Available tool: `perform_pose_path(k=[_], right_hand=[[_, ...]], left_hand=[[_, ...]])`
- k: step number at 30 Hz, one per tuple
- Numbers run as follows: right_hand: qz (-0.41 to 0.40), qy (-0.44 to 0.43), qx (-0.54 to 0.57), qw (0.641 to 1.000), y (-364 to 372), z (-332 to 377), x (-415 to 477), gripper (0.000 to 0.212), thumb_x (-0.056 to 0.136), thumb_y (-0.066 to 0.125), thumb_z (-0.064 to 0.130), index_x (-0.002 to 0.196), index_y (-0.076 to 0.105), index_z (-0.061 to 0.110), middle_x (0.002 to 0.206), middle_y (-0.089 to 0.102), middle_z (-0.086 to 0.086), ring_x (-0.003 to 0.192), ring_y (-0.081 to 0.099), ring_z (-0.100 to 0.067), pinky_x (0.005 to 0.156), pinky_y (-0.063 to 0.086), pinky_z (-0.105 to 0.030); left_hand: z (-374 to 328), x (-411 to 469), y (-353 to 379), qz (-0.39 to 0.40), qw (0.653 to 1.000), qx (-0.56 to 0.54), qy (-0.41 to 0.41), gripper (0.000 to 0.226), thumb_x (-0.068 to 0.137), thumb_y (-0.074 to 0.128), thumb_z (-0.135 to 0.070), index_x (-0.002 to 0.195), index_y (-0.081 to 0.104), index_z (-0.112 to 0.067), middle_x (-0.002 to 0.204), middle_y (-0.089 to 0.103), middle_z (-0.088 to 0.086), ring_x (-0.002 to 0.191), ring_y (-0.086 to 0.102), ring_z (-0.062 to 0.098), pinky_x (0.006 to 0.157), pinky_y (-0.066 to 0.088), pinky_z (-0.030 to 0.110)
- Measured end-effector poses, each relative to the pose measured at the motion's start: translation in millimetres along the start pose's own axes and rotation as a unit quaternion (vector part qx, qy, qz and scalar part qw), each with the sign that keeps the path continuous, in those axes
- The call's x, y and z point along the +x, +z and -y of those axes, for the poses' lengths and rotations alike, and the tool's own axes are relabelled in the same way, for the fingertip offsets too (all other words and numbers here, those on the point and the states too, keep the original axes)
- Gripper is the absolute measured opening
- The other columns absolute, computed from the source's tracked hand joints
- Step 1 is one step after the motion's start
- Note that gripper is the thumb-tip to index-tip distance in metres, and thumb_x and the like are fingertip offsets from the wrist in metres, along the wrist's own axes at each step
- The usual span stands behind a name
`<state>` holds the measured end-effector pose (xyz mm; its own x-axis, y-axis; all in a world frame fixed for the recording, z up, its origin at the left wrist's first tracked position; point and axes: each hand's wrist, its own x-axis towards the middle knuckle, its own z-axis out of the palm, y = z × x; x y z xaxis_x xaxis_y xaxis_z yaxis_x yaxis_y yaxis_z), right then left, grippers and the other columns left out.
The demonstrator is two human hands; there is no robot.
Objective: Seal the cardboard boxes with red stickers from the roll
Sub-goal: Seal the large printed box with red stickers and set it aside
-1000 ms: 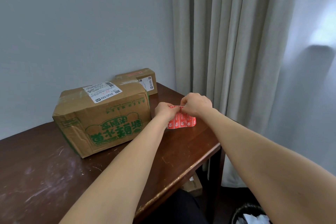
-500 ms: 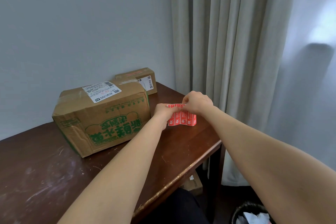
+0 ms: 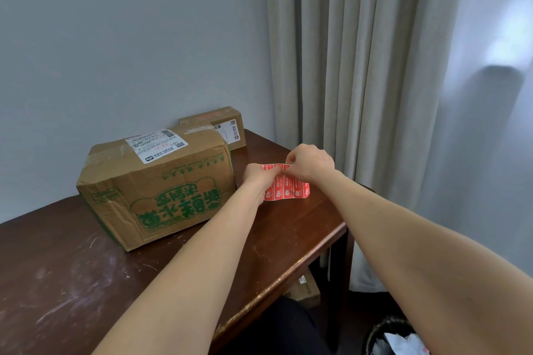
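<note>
The large box (image 3: 184, 181) is brown with green print and a white label (image 3: 157, 145). Right of it, the sticker strip (image 3: 291, 192) is red, apparently with white print.

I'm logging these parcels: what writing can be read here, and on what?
"新鲜水果", green, upside down, as best I can read: side of the large box.
Smaller green line above it: blurred.
On the shipping label atop it: too small to read.
On the small box, its side label: too small.
On the red stickers pinched by left hand and right hand: white print blurred.
</note>
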<state>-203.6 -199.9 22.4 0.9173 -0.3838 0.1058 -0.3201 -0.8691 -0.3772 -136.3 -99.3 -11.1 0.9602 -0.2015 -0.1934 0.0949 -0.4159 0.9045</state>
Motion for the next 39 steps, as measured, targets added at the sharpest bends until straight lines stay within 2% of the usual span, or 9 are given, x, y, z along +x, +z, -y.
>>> perform_pose_path(k=[6, 10, 13, 16, 19, 23, 31, 39], right_hand=[[0.001, -0.008, -0.006, 1.0, -1, 3, -3, 0.025, 0.091, 0.059, 0.036, 0.111, 0.07, 0.025, 0.108, 0.069, -0.001, 0.091, 0.066, -0.019, 0.066, 0.049, -0.028], [0.003, 0.012, 0.015, 1.0, -4, 0, -3, 0.03, 0.091, 0.061, 0.04, 0.115, 0.067, 0.024, 0.109, 0.068, -0.003, 0.093, 0.066, -0.02, 0.066, 0.046, -0.028], [0.022, 0.008, 0.019, 1.0, -4, -1, -1, 0.033, 0.09, 0.063, 0.039, 0.118, 0.065, 0.023, 0.111, 0.068, -0.003, 0.094, 0.068, -0.019, 0.066, 0.048, -0.027], [0.034, 0.004, 0.006, 0.999, -5, -1, 0, 0.037, 0.088, 0.066, 0.039, 0.123, 0.061, 0.026, 0.115, 0.067, -0.002, 0.098, 0.067, -0.019, 0.07, 0.05, -0.029], [0.049, 0.0, -0.03, 0.998, -5, 0, 1, 0.047, 0.085, 0.069, 0.039, 0.129, 0.056, 0.027, 0.118, 0.065, -0.002, 0.101, 0.066, -0.019, 0.076, 0.052, -0.032], [0.055, 0.005, -0.044, 0.997, -1, 1, 2, 0.052, 0.086, 0.069, 0.039, 0.134, 0.054, 0.025, 0.118, 0.066, -0.002, 0.098, 0.067, -0.018, 0.073, 0.052, -0.031], [0.048, 0.005, -0.035, 0.998, 1, 1, 2, 0.047, 0.09, 0.064, 0.037, 0.135, 0.054, 0.026, 0.119, 0.066, -0.003, 0.1, 0.067, -0.02, 0.076, 0.053, -0.031], [0.045, 0.008, -0.027, 0.999, 3, 1, 3, 0.042, 0.091, 0.061, 0.036, 0.131, 0.058, 0.025, 0.116, 0.067, -0.003, 0.096, 0.067, -0.021, 0.079, 0.055, -0.033]], left_hand=[[0, -2, -1, -0.002, 0.999, -0.023, -0.044, 0.063, 0.085, 0.069, -0.037, 0.136, 0.042, -0.01, 0.111, 0.062, 0.01, 0.09, 0.063, 0.022, 0.079, 0.052, 0.031], [0, -2, -3, 0.031, 0.996, -0.071, -0.044, 0.063, 0.082, 0.074, -0.03, 0.134, 0.046, -0.008, 0.115, 0.063, 0.011, 0.098, 0.063, 0.023, 0.087, 0.053, 0.036], [1, -3, -6, 0.055, 0.997, -0.043, -0.025, 0.054, 0.083, 0.073, -0.023, 0.129, 0.051, -0.007, 0.115, 0.064, 0.011, 0.095, 0.064, 0.021, 0.081, 0.054, 0.033], [6, -3, -5, 0.044, 0.999, -0.006, -0.01, 0.048, 0.081, 0.075, -0.021, 0.123, 0.056, -0.008, 0.11, 0.066, 0.01, 0.089, 0.065, 0.019, 0.079, 0.055, 0.031], [7, -3, -4, 0.032, 0.999, 0.004, -0.008, 0.048, 0.082, 0.075, -0.024, 0.123, 0.055, -0.008, 0.111, 0.066, 0.01, 0.095, 0.067, 0.021, 0.087, 0.056, 0.035], [7, -4, -2, 0.024, 1.0, 0.019, 0.005, 0.047, 0.083, 0.073, -0.024, 0.123, 0.056, -0.009, 0.112, 0.066, 0.01, 0.097, 0.067, 0.022, 0.089, 0.055, 0.036], [5, -3, 1, 0.007, 1.0, 0.019, 0.003, 0.048, 0.085, 0.071, -0.027, 0.127, 0.055, -0.008, 0.114, 0.066, 0.011, 0.096, 0.068, 0.023, 0.087, 0.056, 0.035], [3, -6, 6, -0.011, 1.0, 0.015, -0.015, 0.051, 0.087, 0.068, -0.03, 0.13, 0.052, -0.008, 0.114, 0.065, 0.011, 0.094, 0.067, 0.023, 0.078, 0.054, 0.029]])
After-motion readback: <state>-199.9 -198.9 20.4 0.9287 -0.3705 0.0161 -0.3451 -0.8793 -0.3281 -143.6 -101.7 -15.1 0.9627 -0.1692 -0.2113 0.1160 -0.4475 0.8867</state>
